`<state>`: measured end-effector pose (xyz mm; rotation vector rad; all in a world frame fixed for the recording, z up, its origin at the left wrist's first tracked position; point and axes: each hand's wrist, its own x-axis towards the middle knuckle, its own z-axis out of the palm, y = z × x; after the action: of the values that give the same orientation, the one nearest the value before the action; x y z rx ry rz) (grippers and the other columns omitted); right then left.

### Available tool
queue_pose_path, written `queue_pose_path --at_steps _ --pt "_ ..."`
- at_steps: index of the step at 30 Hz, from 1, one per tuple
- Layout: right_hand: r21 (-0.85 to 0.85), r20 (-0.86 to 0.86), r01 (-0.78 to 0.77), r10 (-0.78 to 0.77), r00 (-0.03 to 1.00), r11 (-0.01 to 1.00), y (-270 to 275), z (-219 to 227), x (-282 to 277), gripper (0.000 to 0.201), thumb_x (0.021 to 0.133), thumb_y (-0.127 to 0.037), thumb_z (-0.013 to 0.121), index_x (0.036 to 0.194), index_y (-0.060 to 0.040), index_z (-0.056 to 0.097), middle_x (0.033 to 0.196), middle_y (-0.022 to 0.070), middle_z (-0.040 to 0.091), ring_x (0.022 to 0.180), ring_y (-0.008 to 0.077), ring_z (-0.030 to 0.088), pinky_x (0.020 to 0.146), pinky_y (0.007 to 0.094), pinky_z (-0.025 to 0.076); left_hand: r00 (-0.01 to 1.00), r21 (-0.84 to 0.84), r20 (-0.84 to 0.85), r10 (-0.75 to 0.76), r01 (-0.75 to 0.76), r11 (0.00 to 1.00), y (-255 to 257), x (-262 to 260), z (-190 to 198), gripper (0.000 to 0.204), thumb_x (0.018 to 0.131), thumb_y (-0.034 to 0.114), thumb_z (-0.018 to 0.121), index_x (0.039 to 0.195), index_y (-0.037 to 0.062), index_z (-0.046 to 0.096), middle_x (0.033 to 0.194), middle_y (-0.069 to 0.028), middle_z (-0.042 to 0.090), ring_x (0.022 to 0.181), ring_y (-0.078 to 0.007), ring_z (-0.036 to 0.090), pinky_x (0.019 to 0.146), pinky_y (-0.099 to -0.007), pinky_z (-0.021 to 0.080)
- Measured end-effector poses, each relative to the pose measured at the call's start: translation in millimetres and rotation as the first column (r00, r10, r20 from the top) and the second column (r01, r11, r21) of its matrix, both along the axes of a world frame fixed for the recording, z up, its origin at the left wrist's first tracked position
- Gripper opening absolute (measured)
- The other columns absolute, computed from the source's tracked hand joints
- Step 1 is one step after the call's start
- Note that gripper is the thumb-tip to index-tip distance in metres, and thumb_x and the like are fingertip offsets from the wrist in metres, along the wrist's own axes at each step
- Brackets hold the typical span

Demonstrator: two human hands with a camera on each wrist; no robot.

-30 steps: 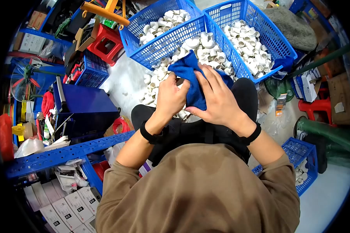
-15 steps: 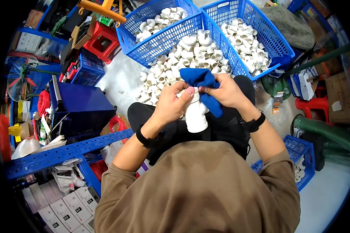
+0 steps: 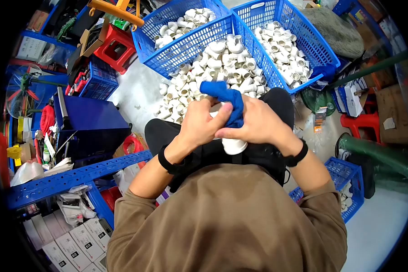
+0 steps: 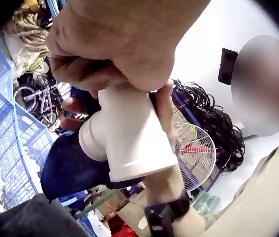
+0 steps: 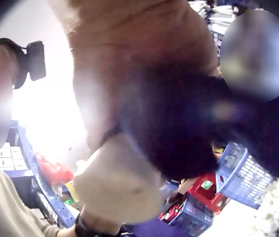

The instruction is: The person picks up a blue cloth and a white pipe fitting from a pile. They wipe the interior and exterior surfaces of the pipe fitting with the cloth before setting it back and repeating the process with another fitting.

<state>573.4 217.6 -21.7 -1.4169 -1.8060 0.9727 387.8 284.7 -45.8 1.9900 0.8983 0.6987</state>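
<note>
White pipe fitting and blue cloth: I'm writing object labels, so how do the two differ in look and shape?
The white pipe fitting is pale and smooth; the blue cloth is dark and soft-looking. The fitting has a firm tubular form with a side branch; the cloth is bunched in folds. Both are held up by the left hand and right hand.

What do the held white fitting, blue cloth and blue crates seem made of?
White fitting: likely rigid plastic, smooth with crisp rims. Blue cloth: matt fabric, fibre unclear, bunched in soft folds. Blue crates: probably moulded plastic, fairly smooth, with regular lattice holes.
</note>
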Motion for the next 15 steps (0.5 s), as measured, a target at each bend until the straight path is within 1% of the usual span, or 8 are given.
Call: queue_pose_path --at_steps 3,4,7,9,11,12,13,15 --pt "-0.347 -0.415 -0.287 0.128 0.901 0.893 11.6 -13.8 18.3 0.062 0.071 -0.052 0.087 0.103 -0.002 0.071 0.088 0.0084 0.073 0.078 0.0159 0.067 0.076 0.0313 0.052 0.958 0.061 0.084 -0.273 0.269 0.961 2.0 -3.5 8.7 0.049 0.091 0.042 0.063 0.101 -0.0055 0.068 0.083 -0.0202 0.07 0.073 -0.0362 0.07 0.067 -0.038 0.054" --pt "-0.422 -0.362 -0.347 0.196 0.911 0.838 13.6 -22.2 25.5 0.066 0.073 -0.054 0.086 0.109 -0.0019 0.069 0.086 0.0057 0.07 0.079 0.0118 0.063 0.074 0.0292 0.051 0.957 0.062 0.084 -0.277 0.273 0.96 6.0 -7.5 4.6 0.049 0.091 0.042 0.063 0.101 -0.0055 0.068 0.083 -0.0202 0.07 0.073 -0.0362 0.07 0.067 -0.038 0.054" --pt "-0.431 -0.576 -0.319 0.014 0.817 0.844 7.3 -65.1 22.6 0.067 0.074 -0.052 0.086 0.114 -0.0012 0.067 0.083 0.0057 0.068 0.078 0.0125 0.062 0.073 0.0268 0.05 0.905 0.115 0.109 -0.41 0.399 0.91 10.6 -17.5 -7.4 0.051 0.091 0.047 0.061 0.099 -0.003 0.067 0.078 -0.0168 0.068 0.07 -0.0331 0.069 0.066 -0.0364 0.053" --pt "-0.368 -0.633 -0.32 0.017 0.774 0.873 -2.4 -61.0 19.8 0.074 0.083 -0.066 0.071 0.116 -0.0005 0.064 0.082 0.0073 0.067 0.072 0.0149 0.063 0.069 0.0266 0.051 0.933 0.054 0.143 -0.329 0.325 0.944 7.7 -18.6 -10.1 0.073 0.094 0.066 0.043 0.095 -0.0037 0.064 0.074 -0.0123 0.066 0.067 -0.022 0.068 0.062 -0.0309 0.052" --pt "-0.601 -0.763 -0.459 -0.299 0.573 0.654 -8.9 -58.0 18.8 0.087 0.086 -0.082 0.045 0.114 -0.0016 0.065 0.081 0.0082 0.067 0.064 0.0167 0.064 0.062 0.0288 0.053 0.961 -0.02 0.219 -0.172 0.18 0.983 6.7 -22.6 -24.9 0.081 0.094 0.072 0.038 0.103 -0.0053 0.06 0.079 -0.006 0.066 0.07 -0.0135 0.062 0.063 -0.0274 0.049" --pt "-0.616 -0.715 -0.362 -0.305 0.629 0.699 -9.4 -80.3 13.7 0.099 0.084 -0.088 0.022 0.111 -0.0026 0.065 0.079 0.0088 0.067 0.058 0.018 0.065 0.055 0.0319 0.054 0.933 -0.106 0.359 -0.022 0.064 0.992 5.6 -17.1 -29.9 0.078 0.094 0.07 0.04 0.102 -0.005 0.061 0.079 -0.0078 0.066 0.069 -0.0134 0.062 0.062 -0.0276 0.048" --pt "-0.615 -0.716 -0.365 -0.3 0.631 0.699 -10.1 -87.8 11.0 0.099 0.084 -0.088 0.022 0.111 -0.0026 0.065 0.079 0.0088 0.067 0.058 0.018 0.065 0.055 0.0319 0.054 0.867 -0.203 0.479 0.134 -0.039 0.978 8.5 -10.0 -34.5 0.075 0.095 0.068 0.042 0.101 -0.0047 0.061 0.079 -0.0095 0.066 0.068 -0.0133 0.062 0.06 -0.0279 0.047" --pt "-0.422 -0.61 -0.197 -0.116 0.784 0.885 -12.4 -88.7 5.2 0.094 0.09 -0.08 0.01 0.099 -0.0017 0.062 0.082 0.0068 0.061 0.077 0.0198 0.058 0.082 0.0307 0.047 0.859 -0.173 0.478 0.183 -0.113 0.978 18.4 -9.5 -38.7 0.071 0.096 0.064 0.045 0.102 -0.0047 0.061 0.076 -0.0075 0.066 0.064 -0.0114 0.058 0.059 -0.0276 0.046"
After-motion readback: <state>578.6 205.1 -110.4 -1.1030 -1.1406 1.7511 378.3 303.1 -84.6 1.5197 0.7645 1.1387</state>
